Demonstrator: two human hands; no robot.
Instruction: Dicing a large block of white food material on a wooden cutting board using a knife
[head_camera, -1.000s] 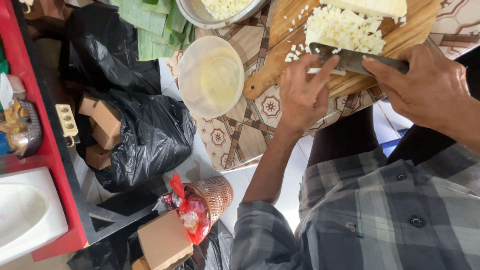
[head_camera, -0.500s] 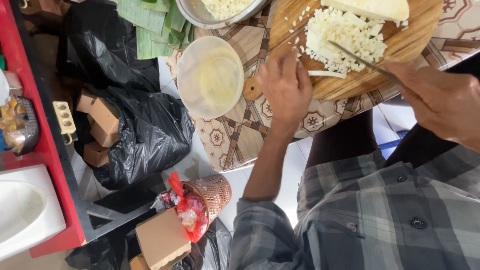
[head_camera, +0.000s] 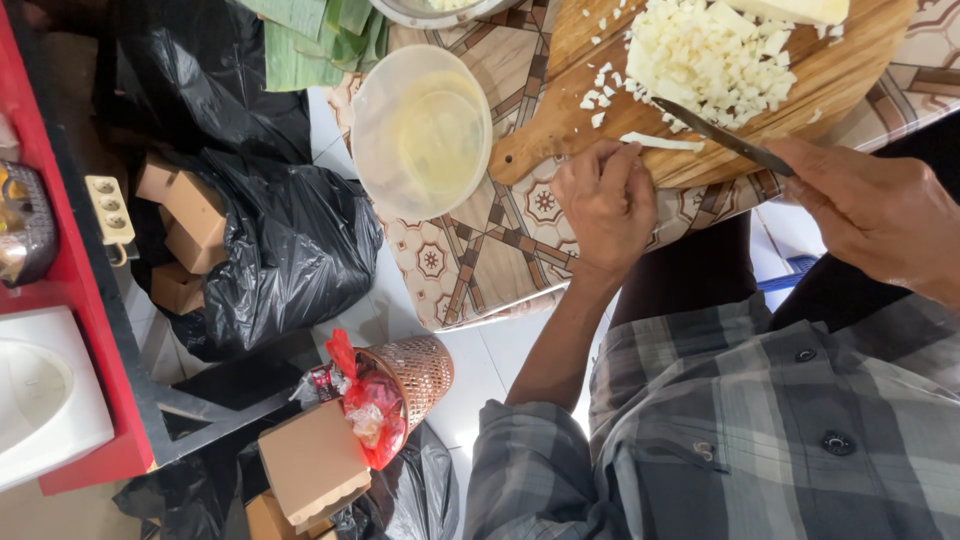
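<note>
Your left hand (head_camera: 603, 205) has slid back from the white strip (head_camera: 662, 143) to the cutting board (head_camera: 560, 120) edge, its fingers curled together on nothing. Your right hand (head_camera: 880, 215), fingers clamped on the knife (head_camera: 720, 135), has lifted its blade toward the chopped pile (head_camera: 715, 55) just beyond; the strip lies free for cutting.

The knife (head_camera: 722, 137) has a thin dark blade, lying at a slant across the round wooden cutting board (head_camera: 560, 130), tip poking into the pile of chopped white pieces (head_camera: 712, 60). One long white strip (head_camera: 662, 144) sits by itself just below the blade, near the board's edge. A few loose white crumbs are scattered left of the pile.
</note>
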